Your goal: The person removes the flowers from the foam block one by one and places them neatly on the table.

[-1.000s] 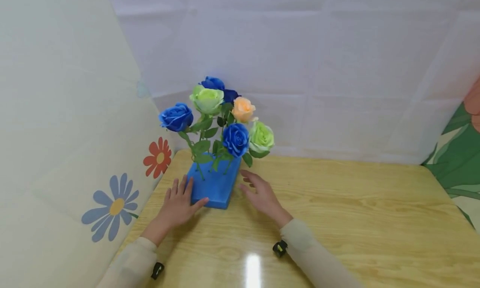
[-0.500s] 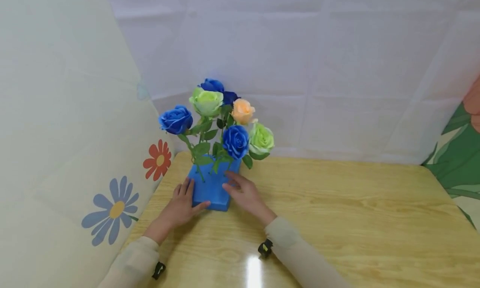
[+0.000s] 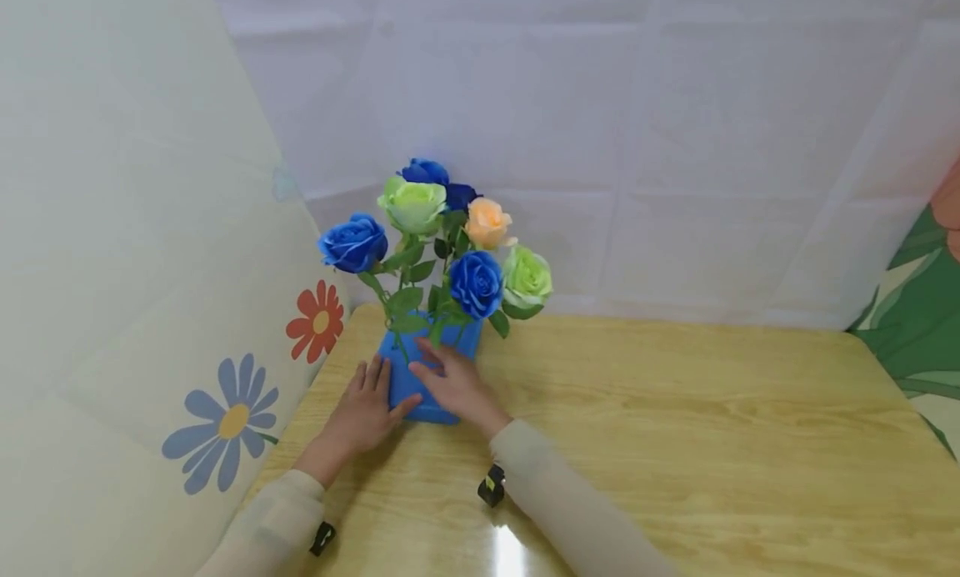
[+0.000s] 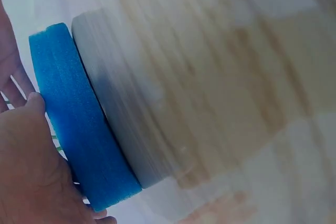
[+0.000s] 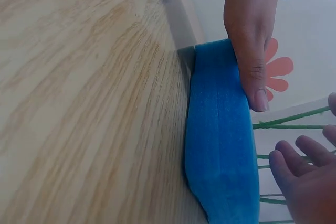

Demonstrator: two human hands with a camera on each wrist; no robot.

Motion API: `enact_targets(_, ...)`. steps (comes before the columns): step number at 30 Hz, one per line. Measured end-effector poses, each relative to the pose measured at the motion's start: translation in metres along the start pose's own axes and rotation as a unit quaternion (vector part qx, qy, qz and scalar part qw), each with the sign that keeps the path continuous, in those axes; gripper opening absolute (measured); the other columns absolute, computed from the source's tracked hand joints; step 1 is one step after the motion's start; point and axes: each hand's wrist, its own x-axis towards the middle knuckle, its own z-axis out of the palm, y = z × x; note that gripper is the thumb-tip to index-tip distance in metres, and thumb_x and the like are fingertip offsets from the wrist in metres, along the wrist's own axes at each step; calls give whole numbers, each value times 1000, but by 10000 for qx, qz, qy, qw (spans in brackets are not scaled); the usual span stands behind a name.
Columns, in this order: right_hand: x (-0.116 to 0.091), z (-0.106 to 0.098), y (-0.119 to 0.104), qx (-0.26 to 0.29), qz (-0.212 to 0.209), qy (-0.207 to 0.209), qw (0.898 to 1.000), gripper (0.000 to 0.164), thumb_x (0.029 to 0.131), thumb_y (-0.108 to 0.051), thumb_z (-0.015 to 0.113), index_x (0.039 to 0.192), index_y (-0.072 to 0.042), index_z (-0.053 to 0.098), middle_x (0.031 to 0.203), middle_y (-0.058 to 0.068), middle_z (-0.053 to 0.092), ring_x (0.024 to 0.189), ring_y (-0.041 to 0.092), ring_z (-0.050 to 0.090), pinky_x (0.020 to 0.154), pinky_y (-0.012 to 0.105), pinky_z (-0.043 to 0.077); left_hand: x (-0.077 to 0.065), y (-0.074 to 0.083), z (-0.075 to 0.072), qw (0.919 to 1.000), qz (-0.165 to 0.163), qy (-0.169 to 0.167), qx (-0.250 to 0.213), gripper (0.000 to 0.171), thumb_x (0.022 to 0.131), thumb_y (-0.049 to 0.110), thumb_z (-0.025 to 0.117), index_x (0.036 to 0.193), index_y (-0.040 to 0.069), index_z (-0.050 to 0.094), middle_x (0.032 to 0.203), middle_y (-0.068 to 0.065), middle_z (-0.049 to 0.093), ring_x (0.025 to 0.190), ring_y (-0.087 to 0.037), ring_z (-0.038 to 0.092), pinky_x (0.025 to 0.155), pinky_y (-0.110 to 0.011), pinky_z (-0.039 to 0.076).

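Note:
A blue foam block lies on the table with several rose stems standing in it. My left hand rests along its near left corner, fingers extended and thumb on the top; the right wrist view shows that thumb against the foam. Over the block hovers my right hand, fingers loosely bent near the stems, holding nothing visible. Above it are a blue rose, a light green rose and a peach rose. To the left are another blue rose and a green rose.
The wooden table extends right of the block. Behind it hangs a white cloth. A flower-printed wall stands close on the left. Two more blue roses, one at the back, stand near the cloth.
My right hand has moved left from beside the block to above it, close to the stems. My left hand has stayed at the block's corner, and the roses have barely shifted.

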Motion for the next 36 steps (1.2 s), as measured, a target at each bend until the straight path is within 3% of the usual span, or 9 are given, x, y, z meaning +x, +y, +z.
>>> enact_targets(6,14,9,0,-199,253,151,9994,47,104,-33,59,147,-14,54,143,10,60,128,25,61,103,32,51,4,-4,4,9996,-128,-187,146,97,101,64,42,156,-12,18,164,-33,11,150,-55,7,119,-67,14)
enact_targets(11,24,17,-3,-285,285,326,9987,40,103,-32,60,137,-10,62,136,9,65,125,26,63,102,33,52,3,-6,1,9998,-22,-163,94,93,103,61,42,156,-12,18,164,-33,9,151,-54,5,119,-67,14)
enact_targets(16,30,24,-1,-212,-127,695,9973,30,100,-24,66,123,-5,70,123,11,72,112,25,70,96,28,54,2,-7,1,9996,26,-226,152,94,103,63,39,156,-12,18,164,-33,7,151,-54,3,119,-67,14)
enact_targets(23,34,27,0,-579,-447,1100,9912,23,101,-26,65,112,-10,77,111,3,77,109,18,70,97,29,54,4,-8,3,9995,88,-208,204,93,103,62,39,156,-12,18,164,-33,8,151,-53,4,120,-66,15)
enact_targets(29,26,29,-6,-820,-794,1309,9848,23,100,-21,66,116,-7,74,113,9,75,102,20,74,88,23,57,2,-7,4,9994,213,-86,267,90,104,57,45,154,-14,21,162,-36,13,150,-55,9,118,-67,18)
enact_targets(32,16,29,-16,-590,-827,1109,9886,27,100,-17,66,124,-6,71,121,13,72,101,23,74,85,23,58,1,-7,4,9982,352,1,477,87,103,51,52,153,-16,24,160,-38,18,148,-56,17,117,-67,23)
enact_targets(36,4,25,-27,-757,-983,905,9881,27,101,-18,64,124,-6,70,118,11,73,98,20,74,82,19,57,2,-9,2,9968,423,-78,676,86,103,47,54,152,-16,24,158,-40,20,147,-57,18,116,-66,24)
